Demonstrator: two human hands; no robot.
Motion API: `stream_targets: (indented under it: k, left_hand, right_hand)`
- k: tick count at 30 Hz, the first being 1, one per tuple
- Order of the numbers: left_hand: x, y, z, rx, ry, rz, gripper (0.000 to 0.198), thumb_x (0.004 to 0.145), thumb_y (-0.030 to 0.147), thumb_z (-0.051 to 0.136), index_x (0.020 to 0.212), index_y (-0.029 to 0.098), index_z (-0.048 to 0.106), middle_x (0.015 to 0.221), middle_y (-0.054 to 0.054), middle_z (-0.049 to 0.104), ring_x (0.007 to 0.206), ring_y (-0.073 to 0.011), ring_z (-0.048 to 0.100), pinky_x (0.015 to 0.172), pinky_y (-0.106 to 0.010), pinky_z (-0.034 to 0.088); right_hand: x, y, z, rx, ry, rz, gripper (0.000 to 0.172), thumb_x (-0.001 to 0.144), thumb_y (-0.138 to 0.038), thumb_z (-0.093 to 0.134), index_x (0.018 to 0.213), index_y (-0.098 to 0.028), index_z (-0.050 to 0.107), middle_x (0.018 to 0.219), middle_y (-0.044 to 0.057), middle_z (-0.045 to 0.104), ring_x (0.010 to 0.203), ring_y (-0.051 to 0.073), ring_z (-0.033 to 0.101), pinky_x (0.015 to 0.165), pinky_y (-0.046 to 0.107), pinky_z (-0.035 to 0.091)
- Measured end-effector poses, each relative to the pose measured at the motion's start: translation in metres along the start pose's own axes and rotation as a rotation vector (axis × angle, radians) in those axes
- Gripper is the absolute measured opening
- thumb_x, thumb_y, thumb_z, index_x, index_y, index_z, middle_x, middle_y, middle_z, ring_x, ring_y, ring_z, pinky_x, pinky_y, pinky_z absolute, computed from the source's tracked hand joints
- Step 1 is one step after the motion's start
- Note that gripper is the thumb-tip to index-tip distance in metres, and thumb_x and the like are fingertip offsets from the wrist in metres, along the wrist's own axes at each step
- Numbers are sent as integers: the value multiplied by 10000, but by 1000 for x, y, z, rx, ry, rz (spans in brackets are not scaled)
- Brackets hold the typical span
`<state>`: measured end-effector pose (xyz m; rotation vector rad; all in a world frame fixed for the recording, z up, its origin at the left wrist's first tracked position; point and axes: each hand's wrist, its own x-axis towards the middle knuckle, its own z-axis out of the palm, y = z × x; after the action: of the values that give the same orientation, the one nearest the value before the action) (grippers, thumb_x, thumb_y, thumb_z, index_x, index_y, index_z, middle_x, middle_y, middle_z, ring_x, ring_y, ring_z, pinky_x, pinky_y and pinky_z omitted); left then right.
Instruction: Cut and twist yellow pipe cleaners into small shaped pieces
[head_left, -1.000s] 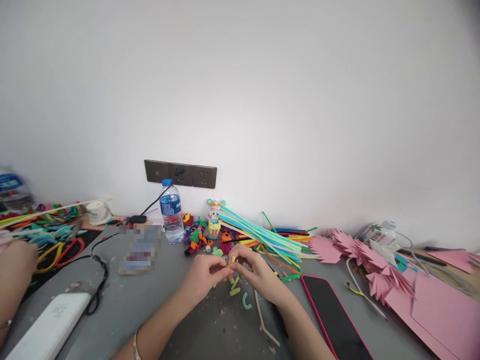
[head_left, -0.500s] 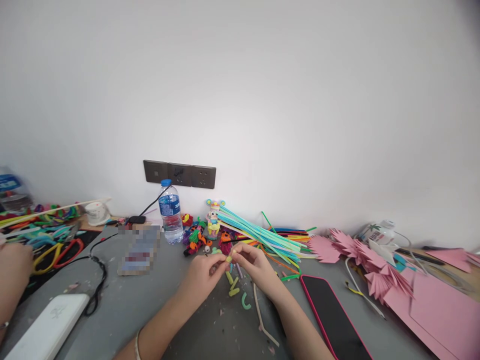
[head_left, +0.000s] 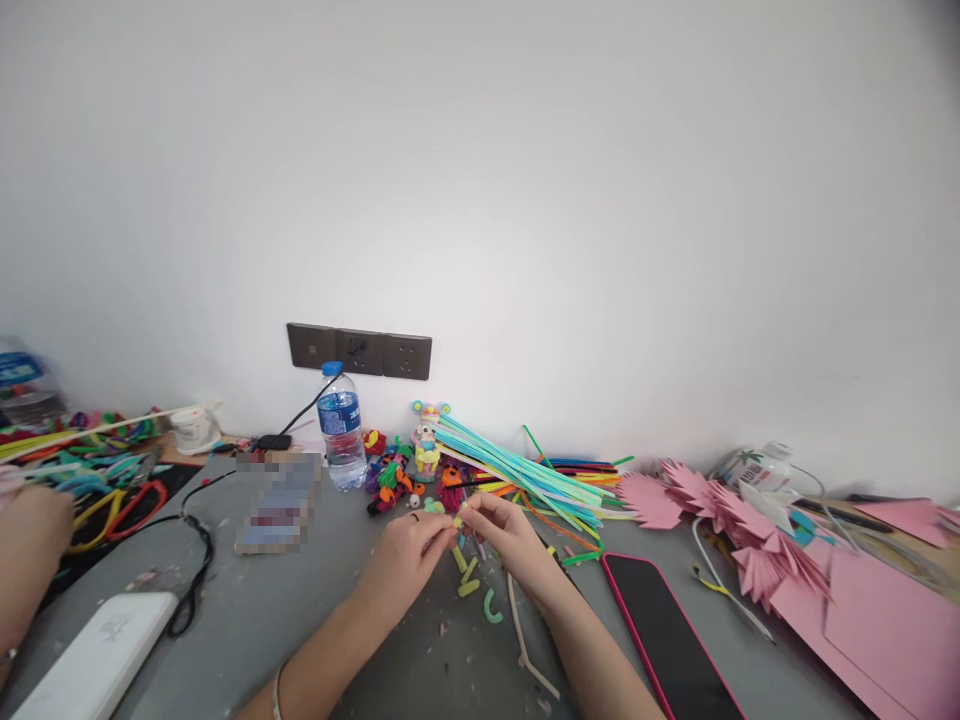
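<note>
My left hand and my right hand meet fingertip to fingertip over the grey table, both pinched on a small yellow pipe cleaner piece. Most of that piece is hidden by the fingers. Just below lie several short yellow-green pipe cleaner pieces and a curved green piece. A long beige pipe cleaner stretches beside my right forearm. Behind my hands stands a small colourful figure with round eyes, next to a bundle of blue and green pipe cleaners.
A water bottle stands by the wall. At right lie a pink-cased phone and folded pink paper. A white power bank, a black cable and scissors are at left, near another person's hand.
My fingers keep their pinch on the yellow piece and have shifted only slightly. The other person's hand at left has moved a little to the right.
</note>
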<state>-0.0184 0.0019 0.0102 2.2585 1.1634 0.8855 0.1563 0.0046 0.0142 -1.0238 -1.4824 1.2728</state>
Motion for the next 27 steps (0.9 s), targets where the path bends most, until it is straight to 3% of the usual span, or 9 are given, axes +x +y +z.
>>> stream_targets:
  k: [5, 8, 11, 15, 21, 27]
  left_hand:
    - [1, 0, 1, -93, -16, -32, 322, 929, 285, 419, 738, 186, 658, 659, -19, 687, 556, -145, 574, 541, -226, 343]
    - [2, 1, 0, -231, -18, -124, 331, 916, 322, 437, 704, 173, 643, 648, -25, 696, 531, -140, 578, 511, -213, 361]
    - [3, 3, 0, -352, -2, -199, 313, 892, 340, 460, 713, 158, 640, 652, -48, 702, 601, -168, 634, 547, -208, 429]
    - [4, 3, 0, -431, -3, -208, 309, 884, 357, 467, 766, 145, 660, 658, -55, 699, 641, -186, 663, 604, -220, 490]
    - [3, 3, 0, -380, 30, -150, 310, 895, 341, 458, 807, 154, 689, 673, -42, 706, 642, -174, 668, 604, -208, 490]
    - [3, 1, -1, -378, 58, -113, 294, 908, 344, 462, 813, 176, 684, 686, -29, 708, 655, -163, 670, 610, -192, 492]
  right_hand:
    - [2, 5, 1, 15, -8, 0, 371, 812, -543, 609, 740, -180, 592, 646, -12, 533, 601, 134, 490, 566, 243, 372]
    - [2, 6, 3, -58, 151, -153, 290, 842, -481, 598, 825, -192, 597, 729, 12, 562, 646, 154, 517, 598, 267, 406]
    - [-1, 4, 5, -279, 327, -372, 154, 884, -356, 572, 858, -213, 621, 803, 45, 589, 731, 191, 545, 658, 302, 435]
    - [-4, 2, 9, -488, 300, -526, 119, 888, -236, 569, 884, -241, 688, 880, 70, 584, 848, 221, 575, 727, 331, 467]
    - [-3, 5, 12, -471, 277, -544, 205, 873, -182, 593, 1016, -273, 707, 909, 63, 590, 852, 212, 589, 734, 334, 486]
    - [0, 9, 9, -266, 250, -456, 202, 833, -268, 665, 1026, -282, 723, 938, 67, 623, 890, 226, 593, 751, 345, 487]
